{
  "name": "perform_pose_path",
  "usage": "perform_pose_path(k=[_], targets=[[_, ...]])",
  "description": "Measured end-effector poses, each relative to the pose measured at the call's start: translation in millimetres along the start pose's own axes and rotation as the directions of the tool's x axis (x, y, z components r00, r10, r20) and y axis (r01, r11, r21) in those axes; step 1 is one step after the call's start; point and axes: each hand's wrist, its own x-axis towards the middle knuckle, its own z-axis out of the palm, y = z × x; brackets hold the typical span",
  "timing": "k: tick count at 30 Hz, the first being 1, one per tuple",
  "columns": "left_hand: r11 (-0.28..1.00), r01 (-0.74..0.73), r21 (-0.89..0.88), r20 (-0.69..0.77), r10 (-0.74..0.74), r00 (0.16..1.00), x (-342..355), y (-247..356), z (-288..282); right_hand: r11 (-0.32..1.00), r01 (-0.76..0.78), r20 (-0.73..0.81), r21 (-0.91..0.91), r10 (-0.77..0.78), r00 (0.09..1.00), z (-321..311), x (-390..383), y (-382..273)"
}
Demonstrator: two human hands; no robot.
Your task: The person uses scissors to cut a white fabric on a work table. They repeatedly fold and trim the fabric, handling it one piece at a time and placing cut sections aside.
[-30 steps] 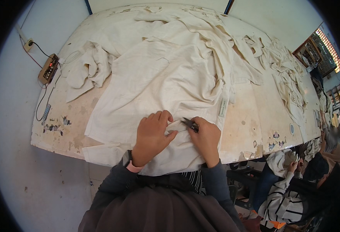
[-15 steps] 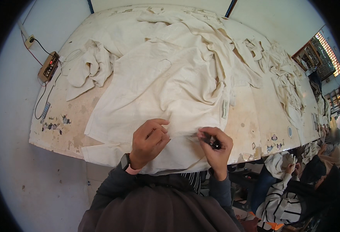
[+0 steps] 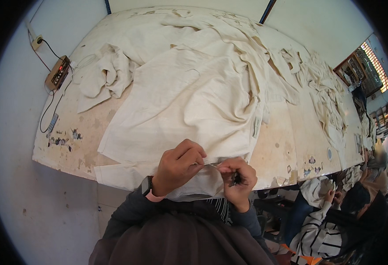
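Cream cloth point(image 3: 158, 106): spread and wrinkled from the upper middle of the frame to the lower middle, its near part under and between the two hands.
Left hand point(image 3: 178, 168): lower middle of the frame, thumb and forefinger pressed together, the grip pinching a bit of the cloth's near part; whether a thread is caught there too is too small to tell.
Right hand point(image 3: 244, 176): just right of the other, fingers curled, the grip closed round dark snips point(image 3: 235, 178), thumb and forefinger meeting at the pale line stretched between both hands.
Watch point(image 3: 146, 185): on the left wrist, dark face, pinkish band.
Tag point(image 3: 257, 127): pale, at the cloth's right edge, right of the frame's middle.
Tabletop point(image 3: 278, 132): pale, stained and worn, across most of the frame.
Crumpled cloth point(image 3: 108, 73): cream, upper left of the frame.
Cloth pile point(image 3: 326, 90): cream, bunched, upper right of the frame.
Brown box point(image 3: 58, 73): red lights, dark cord, far left.
Remote point(image 3: 52, 123): grey, below the box, near the tabletop's left edge.
Seated person point(image 3: 320, 234): lower right of the frame, striped sleeve, hands at pale fabric point(image 3: 315, 191).
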Motion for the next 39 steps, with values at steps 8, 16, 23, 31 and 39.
perform_pose_path(k=[8,16,23,31,39], targets=[[0.991,0.126,-0.045,0.160,-0.117,0.980,13,10,-3,0.914,0.058,0.129,-0.403,-0.006,0.992,-18,45,-24],[0.979,0.187,0.084,0.173,-0.199,0.964,18,18,-11,0.849,-0.249,0.277,-0.465,0.407,0.871,-30,64,-48],[0.997,0.032,0.074,0.194,-0.046,0.980,15,12,-7,0.891,-0.139,0.375,-0.433,0.318,0.871,-24,68,-39],[0.995,-0.002,0.095,0.196,-0.017,0.980,16,10,-9,0.870,-0.261,0.389,-0.417,0.431,0.814,-29,71,-39],[0.986,-0.083,0.145,0.219,0.050,0.974,8,5,-10,0.852,-0.258,0.454,-0.455,0.471,0.756,-26,74,-44]])
